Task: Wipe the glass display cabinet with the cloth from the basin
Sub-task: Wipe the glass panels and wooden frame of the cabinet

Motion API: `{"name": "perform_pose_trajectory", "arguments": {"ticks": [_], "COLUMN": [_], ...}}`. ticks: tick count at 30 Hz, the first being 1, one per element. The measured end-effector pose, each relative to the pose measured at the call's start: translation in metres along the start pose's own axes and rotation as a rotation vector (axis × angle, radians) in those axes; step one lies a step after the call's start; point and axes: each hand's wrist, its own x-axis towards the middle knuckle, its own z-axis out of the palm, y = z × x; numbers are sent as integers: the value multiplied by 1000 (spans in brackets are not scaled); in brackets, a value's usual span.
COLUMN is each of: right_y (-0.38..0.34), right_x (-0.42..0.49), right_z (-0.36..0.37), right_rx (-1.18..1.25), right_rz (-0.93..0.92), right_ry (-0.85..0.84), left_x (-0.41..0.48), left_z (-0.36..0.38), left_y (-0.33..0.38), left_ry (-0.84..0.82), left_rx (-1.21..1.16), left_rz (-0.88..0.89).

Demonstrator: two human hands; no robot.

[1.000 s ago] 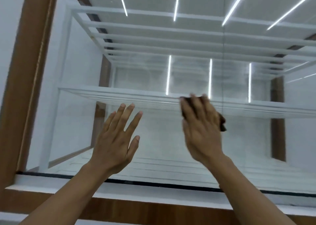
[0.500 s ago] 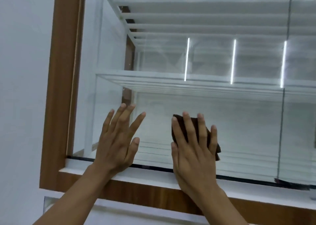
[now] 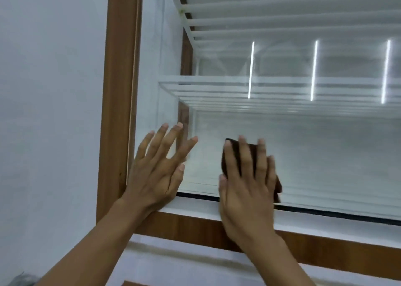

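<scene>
— Where's the cloth (image 3: pixel 233 155)?

— Under the right hand (image 3: pixel 246 190), fingers spread flat, pressing it to the glass display cabinet (image 3: pixel 303 155) just above the bottom frame (image 3: pixel 195 222). The left hand (image 3: pixel 156 172) is beside it, open and empty, splayed on the pane near the wooden side post (image 3: pixel 117 90).

— How will it handle?

— Soft and limp, probably damp, so it likely bunches; keep the palm across its middle. The glass looks slick and breakable, so press evenly.

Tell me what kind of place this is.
Probably a shop or showroom interior, though nothing settles it. A built-in glass display cabinet with a wooden frame and bare glass shelves fills the view, set into a plain white wall; strip lights reflect in the glass.
</scene>
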Motion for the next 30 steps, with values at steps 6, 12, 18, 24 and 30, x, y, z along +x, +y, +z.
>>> {"name": "perform_pose_trajectory", "arguments": {"ticks": [6,12,18,24,30], "right_y": [-128,-48,-119,-103,-82], "right_x": [2,6,49,25,111], "right_z": [41,15,32,39,13], "right_rx": [12,-18,11,-80,-15], "right_rz": [-315,244,-19,-29,179], "right_ry": [-135,49,-23,14,166], "left_x": [-29,-37,-37,-22,6], "left_z": [-16,-7,-11,-15,-16], "left_y": [-74,-80,-84,-98,-92], "left_ry": [0,32,75,37,32], "left_rx": [1,-167,-241,-198,-161], "left_rz": [-42,-49,-23,-68,-30]}}
